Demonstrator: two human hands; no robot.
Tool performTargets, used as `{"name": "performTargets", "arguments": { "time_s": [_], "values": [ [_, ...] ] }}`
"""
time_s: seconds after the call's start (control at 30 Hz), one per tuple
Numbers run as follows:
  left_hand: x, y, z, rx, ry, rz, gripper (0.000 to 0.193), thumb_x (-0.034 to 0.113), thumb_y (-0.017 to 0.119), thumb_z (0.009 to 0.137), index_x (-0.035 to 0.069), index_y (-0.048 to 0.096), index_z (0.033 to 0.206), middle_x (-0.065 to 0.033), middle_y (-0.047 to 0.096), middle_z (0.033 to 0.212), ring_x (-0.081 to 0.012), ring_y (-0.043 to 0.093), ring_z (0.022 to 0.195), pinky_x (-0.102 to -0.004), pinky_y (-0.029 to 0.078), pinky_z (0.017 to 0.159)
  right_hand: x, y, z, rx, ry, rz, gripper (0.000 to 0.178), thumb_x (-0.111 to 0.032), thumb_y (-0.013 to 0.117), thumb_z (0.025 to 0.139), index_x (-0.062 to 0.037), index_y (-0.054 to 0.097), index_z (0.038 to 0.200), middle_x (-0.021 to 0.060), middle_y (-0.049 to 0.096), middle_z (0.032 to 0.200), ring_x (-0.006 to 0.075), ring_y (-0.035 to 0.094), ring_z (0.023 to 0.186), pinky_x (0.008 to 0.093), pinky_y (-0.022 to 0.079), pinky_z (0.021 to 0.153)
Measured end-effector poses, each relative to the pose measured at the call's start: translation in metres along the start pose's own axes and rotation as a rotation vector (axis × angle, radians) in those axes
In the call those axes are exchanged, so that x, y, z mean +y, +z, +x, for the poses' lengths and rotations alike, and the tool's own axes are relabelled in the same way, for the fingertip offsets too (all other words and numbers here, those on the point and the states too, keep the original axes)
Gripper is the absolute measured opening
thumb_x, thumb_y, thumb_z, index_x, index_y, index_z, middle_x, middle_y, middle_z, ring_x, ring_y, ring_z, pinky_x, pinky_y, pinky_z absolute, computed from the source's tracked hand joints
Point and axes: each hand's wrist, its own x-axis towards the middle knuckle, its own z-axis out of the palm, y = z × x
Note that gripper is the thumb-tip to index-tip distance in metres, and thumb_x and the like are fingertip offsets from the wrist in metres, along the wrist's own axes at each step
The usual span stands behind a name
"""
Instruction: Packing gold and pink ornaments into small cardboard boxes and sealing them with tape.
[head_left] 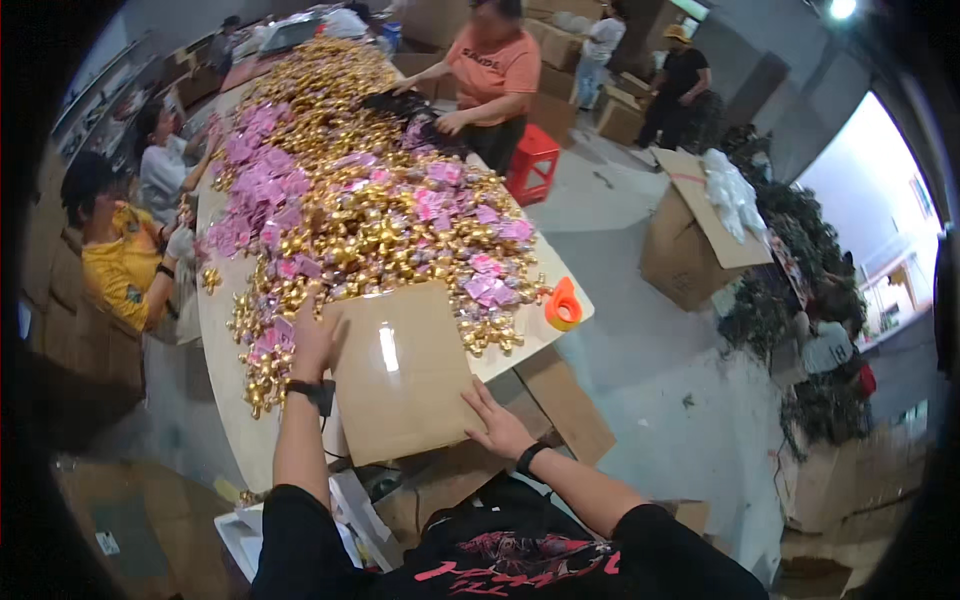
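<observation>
A brown cardboard box (395, 370) is at the near end of the table, its upper face shiny with a strip of clear tape. My left hand (314, 340) grips the box by its left edge, close to the gold pile. On the box's lower right edge lies my right hand (497, 424), fingers spread against the cardboard, so the box is between both hands. Just beyond it spreads a heap of small shiny gold pieces (350, 235), mixed with pink packets (265, 175). What the gold pieces are, I cannot tell.
An orange tape roll (563, 305) sits at the table's right corner. Two people work along the left side; a person in an orange shirt (495, 70) handles a black bag (415, 115) opposite. A red stool (533, 163) and an open carton (690, 240) stand on the right.
</observation>
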Motion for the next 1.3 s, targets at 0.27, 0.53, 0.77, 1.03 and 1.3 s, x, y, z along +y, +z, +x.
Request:
{"name": "performTargets", "arguments": {
  "time_s": [0.27, 0.53, 0.77, 1.03, 1.3],
  "values": [
    [-0.077, -0.047, -0.024, -0.178, 0.142, 0.356, 0.046, 0.032, 0.057, 0.095, -0.004, 0.054, 0.122, -0.0154, 0.058, 0.106, -0.0261, 0.052, 0.099, -0.0368, 0.042, 0.089, -0.001, 0.009, -0.043, 0.054, 0.188, 0.148, 0.069, -0.037, 0.055, 0.095, -0.0144, 0.021, 0.151, 0.0241, 0.048, 0.137, 0.0429, 0.050, 0.120, 0.0429, 0.043, 0.100],
    [-0.031, 0.003, -0.162, -0.280, 0.004, 0.085, 0.037, 0.032, 0.047, 0.101, -0.003, 0.054, 0.111, -0.0100, 0.053, 0.111, -0.0203, 0.049, 0.104, -0.0353, 0.038, 0.094, 0.080, 0.026, -0.146, -0.033, 0.453, 0.201, 0.064, -0.052, 0.060, 0.087, 0.0033, 0.052, 0.117, 0.0276, 0.062, 0.109, 0.0416, 0.059, 0.104, 0.0449, 0.048, 0.086],
    [0.030, 0.082, -0.174, -0.373, -0.131, 0.132, 0.022, 0.027, 0.053, 0.097, 0.006, 0.052, 0.092, 0.0004, 0.049, 0.084, -0.0105, 0.046, 0.078, -0.0268, 0.040, 0.073, 0.113, 0.032, -0.191, -0.212, 0.716, 0.527, 0.081, -0.071, 0.065, 0.072, 0.0048, 0.063, 0.102, 0.0179, 0.068, 0.085, 0.0272, 0.067, 0.069, 0.0365, 0.051, 0.055],
    [0.054, 0.209, -0.246, -0.663, -0.272, 0.143, 0.020, 0.026, 0.054, 0.097, 0.007, 0.050, 0.103, -0.0037, 0.056, 0.090, -0.0132, 0.053, 0.084, -0.0275, 0.046, 0.076, 0.122, 0.049, -0.324, 0.032, 0.733, 0.995, 0.077, -0.069, 0.069, 0.071, 0.0020, 0.068, 0.101, 0.0127, 0.068, 0.088, 0.0217, 0.065, 0.070, 0.0347, 0.052, 0.059],
    [0.077, 0.452, -0.407, -1.458, -0.099, 0.213, 0.025, 0.025, 0.056, 0.096, 0.003, 0.049, 0.105, -0.0040, 0.055, 0.089, -0.0125, 0.053, 0.082, -0.0286, 0.046, 0.074, 0.112, 0.128, -0.481, 0.707, 1.234, 1.227, 0.080, -0.071, 0.067, 0.072, 0.0030, 0.068, 0.101, 0.0123, 0.068, 0.094, 0.0232, 0.065, 0.081, 0.0345, 0.051, 0.069]
  ]
}}
